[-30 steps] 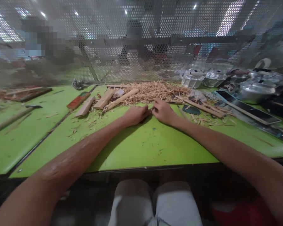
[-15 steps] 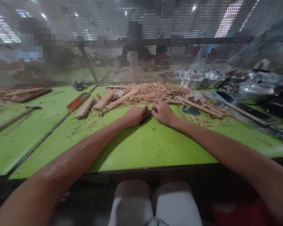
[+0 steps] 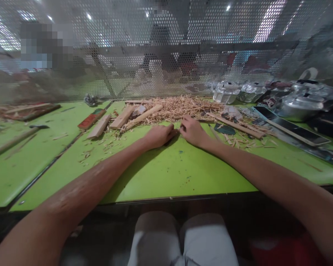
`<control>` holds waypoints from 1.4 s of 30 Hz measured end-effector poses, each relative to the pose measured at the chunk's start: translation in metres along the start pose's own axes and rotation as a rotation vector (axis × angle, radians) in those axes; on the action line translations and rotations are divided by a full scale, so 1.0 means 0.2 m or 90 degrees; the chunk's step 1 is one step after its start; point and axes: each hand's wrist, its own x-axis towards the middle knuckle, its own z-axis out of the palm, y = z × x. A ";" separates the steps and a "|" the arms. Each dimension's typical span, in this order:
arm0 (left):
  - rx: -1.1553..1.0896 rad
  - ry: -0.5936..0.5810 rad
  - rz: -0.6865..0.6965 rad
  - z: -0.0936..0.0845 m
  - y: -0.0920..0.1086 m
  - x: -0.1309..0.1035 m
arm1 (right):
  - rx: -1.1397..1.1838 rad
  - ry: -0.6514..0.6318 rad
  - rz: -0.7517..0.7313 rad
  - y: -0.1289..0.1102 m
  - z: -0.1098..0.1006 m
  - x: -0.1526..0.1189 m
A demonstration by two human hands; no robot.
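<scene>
Two hands [image 3: 177, 133] (touching) beside three wood blocks [image 3: 122, 118].

The table [image 3: 161, 173] was bright lime green, the shavings [image 3: 183, 105] at upper centre pale tan, the shorts [image 3: 183, 240] light grey, and the screen [image 3: 127, 55] silvery with round holes.

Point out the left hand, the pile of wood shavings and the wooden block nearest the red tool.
left hand [image 3: 158, 135]: head view, on the back of the hand.
pile of wood shavings [image 3: 183, 106]: head view, middle of the heap.
wooden block [image 3: 100, 126]: head view, its top face.
</scene>
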 end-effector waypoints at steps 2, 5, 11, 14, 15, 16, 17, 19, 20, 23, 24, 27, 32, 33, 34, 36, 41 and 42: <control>-0.001 -0.003 -0.003 0.00 0.00 0.00 | -0.016 -0.007 0.050 0.01 -0.02 0.01; -0.009 -0.003 -0.001 -0.01 0.00 0.00 | -0.023 -0.017 0.076 0.00 -0.05 0.01; -0.022 0.005 0.010 -0.01 0.00 -0.01 | -0.017 -0.039 -0.023 -0.06 -0.02 -0.01; -0.024 0.005 0.006 0.00 0.00 -0.01 | -0.033 -0.030 -0.001 -0.05 -0.03 -0.01; -0.023 0.004 0.005 0.00 0.00 0.00 | -0.042 -0.024 0.018 -0.05 -0.04 -0.01; -0.022 0.002 0.005 0.00 0.00 0.00 | -0.052 -0.021 0.040 -0.04 -0.05 -0.01; -0.020 0.001 0.004 0.00 0.00 0.00 | -0.062 -0.020 0.062 -0.04 -0.06 -0.01; -0.013 0.001 0.003 0.00 0.00 0.00 | -0.075 -0.025 0.083 -0.05 -0.07 -0.01; -0.011 0.002 0.003 0.00 0.00 0.00 | -0.076 -0.032 0.074 -0.06 -0.07 -0.02; -0.010 0.004 0.007 0.00 0.00 0.00 | -0.055 -0.045 -0.006 -0.08 -0.05 -0.02; -0.010 0.003 0.008 0.00 0.00 0.00 | -0.044 -0.043 -0.029 -0.08 -0.04 -0.02; -0.004 0.000 0.011 0.00 0.00 0.00 | -0.027 -0.026 -0.043 -0.06 -0.03 -0.01; -0.005 0.003 0.003 0.00 0.00 0.00 | -0.047 -0.014 0.044 -0.01 -0.04 0.00; -0.006 0.002 0.003 0.00 0.00 0.00 | -0.046 -0.011 0.046 -0.01 -0.04 -0.01; -0.008 0.002 0.004 0.00 0.00 0.00 | -0.042 -0.011 0.036 -0.01 -0.04 -0.01; -0.012 0.001 0.008 0.00 0.00 0.00 | -0.028 -0.013 -0.003 -0.02 -0.03 -0.02; -0.008 -0.001 0.016 0.00 -0.01 0.00 | 0.007 -0.018 -0.085 -0.04 -0.01 -0.03; -0.009 -0.001 0.017 0.00 -0.01 0.00 | 0.005 -0.015 -0.079 -0.03 -0.01 -0.03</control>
